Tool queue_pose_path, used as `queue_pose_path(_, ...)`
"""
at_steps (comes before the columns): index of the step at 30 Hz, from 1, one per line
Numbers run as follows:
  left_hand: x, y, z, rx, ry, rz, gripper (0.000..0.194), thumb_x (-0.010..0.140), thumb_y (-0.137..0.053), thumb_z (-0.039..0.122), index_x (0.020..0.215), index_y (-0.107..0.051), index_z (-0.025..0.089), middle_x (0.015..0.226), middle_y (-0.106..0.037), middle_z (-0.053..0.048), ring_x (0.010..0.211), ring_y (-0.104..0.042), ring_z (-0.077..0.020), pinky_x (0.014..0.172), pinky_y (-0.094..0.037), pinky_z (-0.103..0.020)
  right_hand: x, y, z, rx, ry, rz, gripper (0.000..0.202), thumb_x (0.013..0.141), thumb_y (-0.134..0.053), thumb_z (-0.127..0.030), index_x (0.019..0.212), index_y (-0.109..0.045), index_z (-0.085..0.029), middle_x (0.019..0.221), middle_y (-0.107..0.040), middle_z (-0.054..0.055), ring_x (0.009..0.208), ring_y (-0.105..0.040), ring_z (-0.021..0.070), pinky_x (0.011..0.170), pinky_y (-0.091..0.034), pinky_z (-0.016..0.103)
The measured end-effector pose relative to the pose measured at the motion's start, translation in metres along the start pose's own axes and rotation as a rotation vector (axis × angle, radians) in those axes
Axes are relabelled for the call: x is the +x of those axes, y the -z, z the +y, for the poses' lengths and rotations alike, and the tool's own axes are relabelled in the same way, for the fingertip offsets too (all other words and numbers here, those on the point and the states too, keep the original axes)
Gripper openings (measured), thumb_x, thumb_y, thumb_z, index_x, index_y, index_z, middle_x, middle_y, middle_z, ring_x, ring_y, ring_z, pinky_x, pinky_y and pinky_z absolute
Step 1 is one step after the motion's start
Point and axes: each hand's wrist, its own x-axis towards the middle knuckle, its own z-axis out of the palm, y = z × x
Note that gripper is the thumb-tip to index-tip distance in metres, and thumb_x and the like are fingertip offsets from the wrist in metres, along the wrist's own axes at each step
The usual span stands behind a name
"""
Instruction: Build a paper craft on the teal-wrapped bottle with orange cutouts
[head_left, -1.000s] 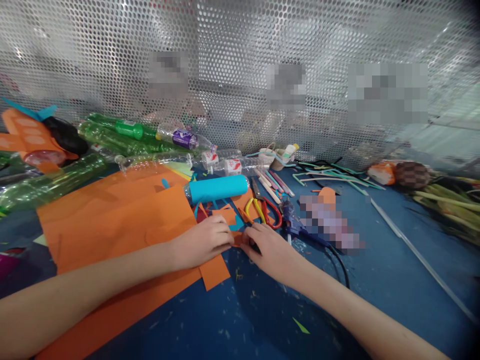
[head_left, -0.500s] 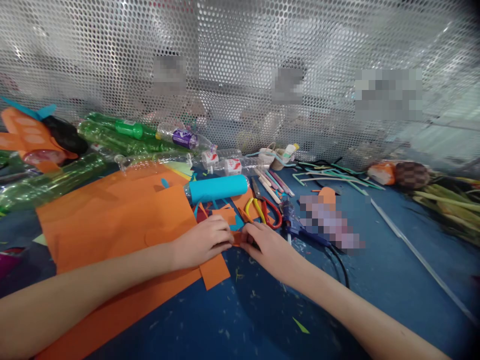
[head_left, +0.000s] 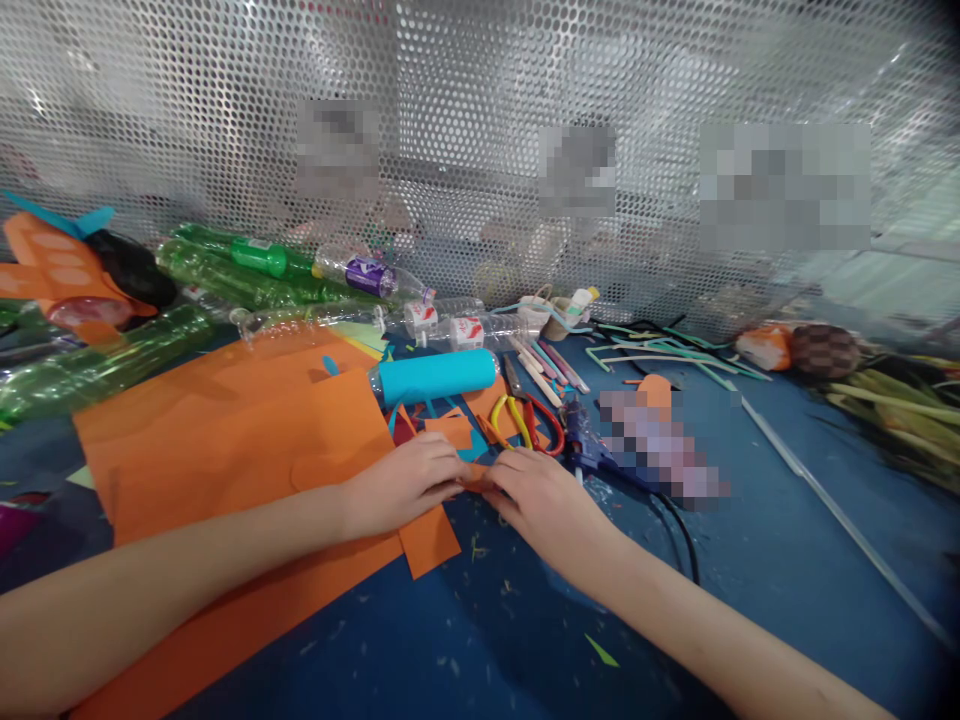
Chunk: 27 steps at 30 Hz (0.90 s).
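Your fingers pinch a small orange strip [head_left: 475, 478] between your left hand [head_left: 411, 487] and right hand [head_left: 551, 510], one end each. It looks like paper (light, likely quick to crease), so a gentle edge hold should suit. Larger orange sheets [head_left: 247, 440] lie under your left forearm; a blue-wrapped bottle [head_left: 437, 378] lies beyond.

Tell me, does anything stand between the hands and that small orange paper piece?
Nothing visible does: the left hand and right hand already have their fingertips on the small orange paper piece. The metal tool with red and yellow handles lies beyond, not between.
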Motion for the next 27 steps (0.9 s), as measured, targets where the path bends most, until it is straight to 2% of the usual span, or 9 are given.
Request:
queue_pose_path(6, 0.0007, 0.0008, -0.0002, 0.032, -0.018, 0.003, 0.021, 0.093, -0.041, 0.023, 0.089, -0.061, 0.017, 0.08, -0.055, -0.006, 0.078, -0.048, -0.0179, 0.07, -0.039, -0.03, 0.0017, 0.002, 0.0012, 0.053, -0.038, -0.051, 0.011, 0.083, -0.056, -0.013, 0.078, -0.065, -0.015, 0.076, -0.062, 0.005, 0.077, -0.058, 0.0188, 0.074, -0.046, 0.033)
queue_pose_path(13, 0.0001, 0.0015, -0.0032, 0.036, -0.008, 0.002, 0.02, 0.091, -0.045, 0.025, 0.09, -0.063, 0.016, 0.083, -0.057, -0.007, 0.082, -0.049, -0.019, 0.074, -0.039, -0.032, 0.0016, -0.0014, -0.0014, 0.053, -0.061, 0.015, 0.012, 0.082, -0.054, -0.011, 0.075, -0.063, -0.015, 0.073, -0.059, 0.005, 0.074, -0.057, 0.0187, 0.072, -0.046, 0.032)
queue_pose_path(18, 0.0015, 0.0007, -0.0041, 0.021, 0.022, 0.0, 0.021, 0.091, -0.046, 0.026, 0.088, -0.063, 0.016, 0.083, -0.059, -0.006, 0.081, -0.051, -0.0186, 0.074, -0.04, -0.032, 0.0017, -0.0033, -0.002, -0.039, -0.021, 0.054, 0.011, 0.082, -0.052, -0.01, 0.074, -0.059, -0.015, 0.074, -0.059, 0.006, 0.072, -0.056, 0.0197, 0.068, -0.046, 0.033)
queue_pose_path(23, 0.002, 0.0002, -0.0032, 0.034, 0.023, -0.003, 0.021, 0.092, -0.044, 0.024, 0.086, -0.062, 0.015, 0.081, -0.059, -0.006, 0.08, -0.051, -0.0181, 0.073, -0.04, -0.031, 0.0021, -0.0024, -0.0017, -0.05, -0.02, 0.036, 0.01, 0.083, -0.054, -0.01, 0.075, -0.058, -0.014, 0.075, -0.059, 0.006, 0.074, -0.057, 0.0205, 0.069, -0.048, 0.034)
queue_pose_path(27, 0.0022, -0.0011, -0.0025, 0.078, -0.011, 0.038, 0.023, 0.093, -0.041, 0.025, 0.09, -0.061, 0.015, 0.077, -0.057, -0.005, 0.076, -0.049, -0.0177, 0.069, -0.04, -0.03, 0.0008, -0.0021, -0.0007, 0.022, -0.056, 0.024, 0.01, 0.084, -0.052, -0.01, 0.077, -0.057, -0.015, 0.077, -0.058, 0.005, 0.076, -0.056, 0.0197, 0.071, -0.048, 0.034)
